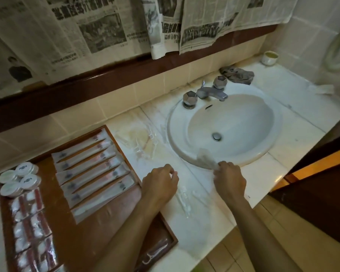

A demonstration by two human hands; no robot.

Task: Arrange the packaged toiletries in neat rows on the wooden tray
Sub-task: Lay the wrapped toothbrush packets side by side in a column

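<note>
The wooden tray [106,132], left of both hands, holds a row of long white packets [92,169], round white tubs [20,180] at its far left corner, red-and-white sachets [30,228] along its left side and a clear floss-pick packet [155,250] near its front corner. The right hand [229,180] pinches a clear packet [204,157] lying over the sink [224,130] rim. The left hand [159,183] hovers beside the tray's right edge, fingers loosely curled, holding nothing.

— Where is this?
— A bathroom: a white oval sink [224,130] with a chrome tap [210,93] set in a marble counter [294,138], tiled wall [126,95] behind.
— Hotel?
— Perhaps; packaged toiletries [92,169] fill a wooden tray [165,232]
</note>
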